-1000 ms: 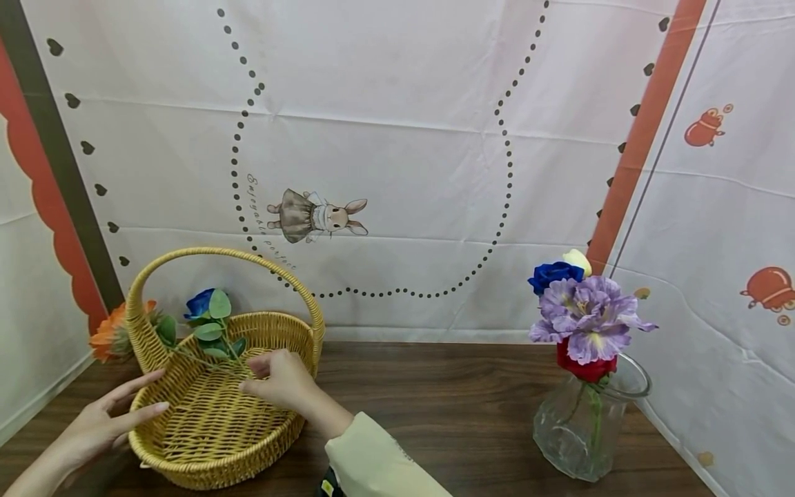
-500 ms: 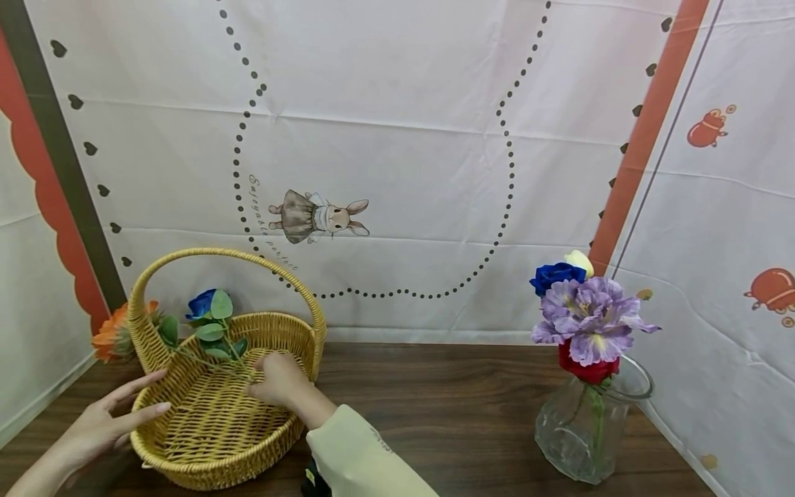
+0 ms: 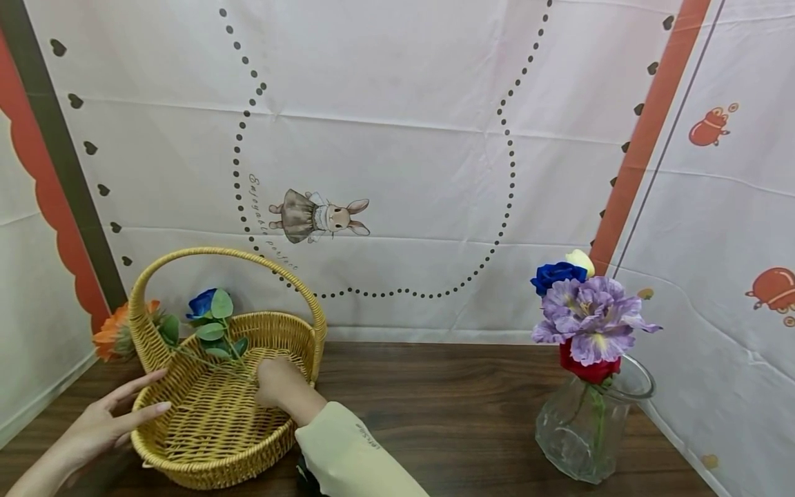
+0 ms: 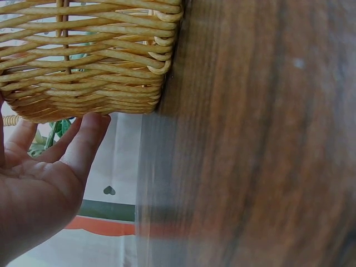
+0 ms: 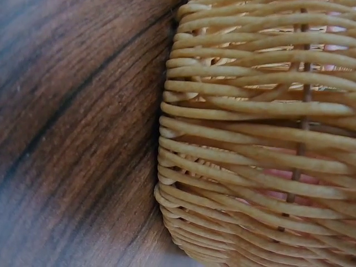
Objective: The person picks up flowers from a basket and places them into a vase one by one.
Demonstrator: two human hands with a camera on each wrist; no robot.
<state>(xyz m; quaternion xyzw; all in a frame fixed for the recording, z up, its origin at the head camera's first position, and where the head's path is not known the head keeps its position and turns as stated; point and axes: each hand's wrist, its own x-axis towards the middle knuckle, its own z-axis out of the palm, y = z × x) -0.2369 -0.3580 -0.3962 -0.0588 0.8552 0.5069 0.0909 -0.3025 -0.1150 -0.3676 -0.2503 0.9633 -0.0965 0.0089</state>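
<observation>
A yellow wicker basket (image 3: pixel 211 476) with a tall arched handle stands at the left of the table. Relaxed and spread, my left hand (image 3: pixel 102 421) rests against its left side, fingertips at the rim; in the left wrist view, the fingers (image 4: pixel 89 142) touch the woven wall. Inside the basket is my right hand (image 3: pixel 279 386), back up, right at the stem ends of a blue rose (image 3: pixel 201 304) and an orange flower (image 3: pixel 112 335). Its fingertips are hidden, so I cannot tell whether they pinch a stem. Both flower heads lean over the basket's left and back rim.
A glass vase (image 3: pixel 574 442) stands at the right of the table (image 3: pixel 428 414). It holds a purple flower (image 3: pixel 586 317), a blue rose (image 3: pixel 557 277), a red flower (image 3: pixel 586 366) and a cream one (image 3: pixel 580 261). A printed white cloth (image 3: pixel 404 172) hangs behind.
My right hand has dropped lower into the basket, its fingers now tucked down out of sight by the stem ends. The left hand, basket and flowers have stayed in place.
</observation>
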